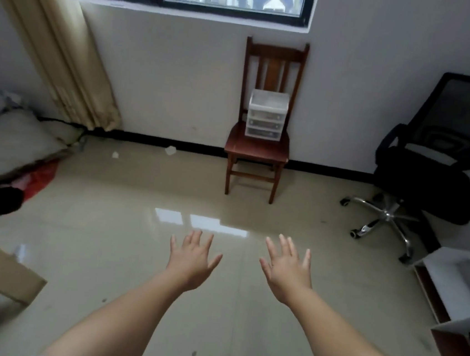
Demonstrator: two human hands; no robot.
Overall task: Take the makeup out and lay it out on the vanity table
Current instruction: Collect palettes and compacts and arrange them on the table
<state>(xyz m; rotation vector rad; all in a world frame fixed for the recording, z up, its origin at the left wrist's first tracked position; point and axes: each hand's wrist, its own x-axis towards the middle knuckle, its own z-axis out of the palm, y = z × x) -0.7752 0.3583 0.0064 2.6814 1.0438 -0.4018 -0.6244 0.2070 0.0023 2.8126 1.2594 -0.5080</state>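
Left hand [191, 263], right hand [287, 271] outstretched, empty

A translucent plastic drawer unit [267, 114] sits on a polished wooden chair [258, 148]. Glossy tiles [136, 225] mirror window light. Chrome gleams beneath the mesh-backed office chair [466, 121].

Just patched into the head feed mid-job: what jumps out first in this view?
Two bare hands, left hand and right hand, are stretched forward with fingers spread, holding nothing, over the shiny tiled floor. Straight ahead against the far wall under the window stands a wooden chair with a small clear drawer unit on its seat. A black office chair sits at the right.
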